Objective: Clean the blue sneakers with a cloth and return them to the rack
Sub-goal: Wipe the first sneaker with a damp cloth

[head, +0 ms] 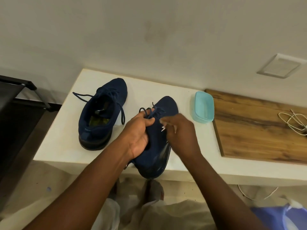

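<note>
Now the left hand (137, 133) grips one sneaker (167, 105), right hand (181, 136) alongside.

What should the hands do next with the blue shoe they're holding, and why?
Probably wipe down the side of the held sneaker with the right hand. The left hand grips it at the laces, and a white bit, maybe the cloth, shows by the right hand.

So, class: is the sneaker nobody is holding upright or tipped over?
Upright. The free sneaker stands on its sole on the white counter, opening facing up, insole visible.
</note>
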A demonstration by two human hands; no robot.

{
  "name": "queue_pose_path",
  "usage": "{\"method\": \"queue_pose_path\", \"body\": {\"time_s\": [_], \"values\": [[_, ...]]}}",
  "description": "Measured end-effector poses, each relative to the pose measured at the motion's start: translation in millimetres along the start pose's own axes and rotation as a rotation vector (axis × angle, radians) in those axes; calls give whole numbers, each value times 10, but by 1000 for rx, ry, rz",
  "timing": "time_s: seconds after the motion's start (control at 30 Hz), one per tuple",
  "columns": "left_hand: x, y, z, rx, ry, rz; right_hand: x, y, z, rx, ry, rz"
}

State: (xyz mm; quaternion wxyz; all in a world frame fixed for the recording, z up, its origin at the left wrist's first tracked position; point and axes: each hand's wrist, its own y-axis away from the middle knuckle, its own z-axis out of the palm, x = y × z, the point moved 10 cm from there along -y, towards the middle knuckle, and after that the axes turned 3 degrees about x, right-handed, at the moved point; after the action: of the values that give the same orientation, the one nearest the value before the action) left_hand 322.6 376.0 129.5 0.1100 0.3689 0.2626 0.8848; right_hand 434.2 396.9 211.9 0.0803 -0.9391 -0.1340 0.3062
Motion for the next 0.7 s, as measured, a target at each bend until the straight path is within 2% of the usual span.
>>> {"method": "queue_pose_path", "body": {"time_s": [0.1,0.17,0.27,0.33,0.5,0.53,0.6,0.7], "values": [[58,-36,-101,43,-19,6,-408,375,66,-152,-87,-166],[82,-34,-82,39,1,4,-360,267,48,-147,-82,-174],[37,1,-5,17,15,-7,66,-129,-53,32,-42,29],[2,15,8,24,18,-9,180,-178,-74,78,-24,121],[78,7,-131,100,8,-9,-514,249,148,-176,-20,-135],[83,20,-122,97,18,-16,-536,233,126,-178,-31,-151],[69,58,-50,74,60,-31,-310,4,25,-64,-41,-74],[-29,79,91,23,94,-64,156,-304,-74,48,29,148]]}}
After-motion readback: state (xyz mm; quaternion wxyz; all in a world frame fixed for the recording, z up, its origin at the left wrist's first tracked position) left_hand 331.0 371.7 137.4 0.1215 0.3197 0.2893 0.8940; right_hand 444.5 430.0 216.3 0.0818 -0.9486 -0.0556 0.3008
